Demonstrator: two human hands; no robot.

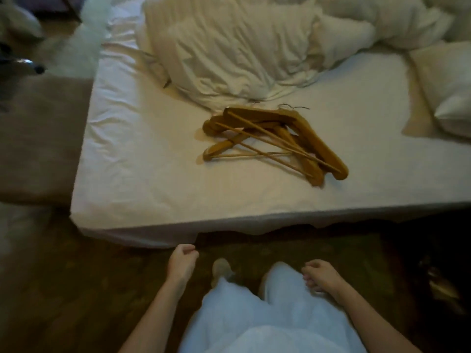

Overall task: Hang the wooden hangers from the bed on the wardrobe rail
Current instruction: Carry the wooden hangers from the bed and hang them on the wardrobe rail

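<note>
**Q:** What lies nearest the camera?

**A:** Both hands, low in the view over a dark floor [280,247]. The left hand [182,261] hangs just before the near edge of the bed [163,225], fingers loosely curled, holding nothing. The right hand [321,276] hangs beside the pale trousers [254,317], also loosely curled and holding nothing. One foot [221,269] points towards the bed.

**Q:** What open room lies between the hands and the task's things?

**A:** A strip of floor, the mattress edge, then a band of bare white sheet. The wooden hangers [276,141] lie in an overlapping heap on the sheet, well apart from both hands and back from the near edge. Bare sheet surrounds the heap to left, right and front.

**Q:** And beyond the heap?

**A:** A crumpled pale duvet [242,54] lies just behind it; the hangers' wire hooks point that way. A pillow [448,95] lies at the right, cut off by the frame.

**Q:** What about the room at the left?

**A:** A brownish padded surface [43,138] adjoins the bed's left side.

**Q:** What is hard to make out?

**A:** The number of hangers, since their bars cross. The objects at top left are blurred, and the lower right corner is too dark to read.
</note>
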